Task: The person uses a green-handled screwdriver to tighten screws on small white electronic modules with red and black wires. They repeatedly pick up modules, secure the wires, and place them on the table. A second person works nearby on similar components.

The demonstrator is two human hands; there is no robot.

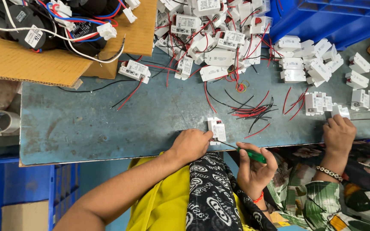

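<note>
One white driver module [216, 129] sits at the near edge of the blue worktable [86, 124], pinched by the left hand [190, 145]. The right hand [253, 169] is closed around one green-handled screwdriver [248, 154], tip at the module. One cardboard box [31, 60] holds black round parts with wiring.

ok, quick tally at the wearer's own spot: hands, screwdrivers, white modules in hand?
hands: 2 (left hand, right hand)
green-handled screwdriver: 1, in the right hand
white module: 1, gripped by the left hand
total: 4
</note>
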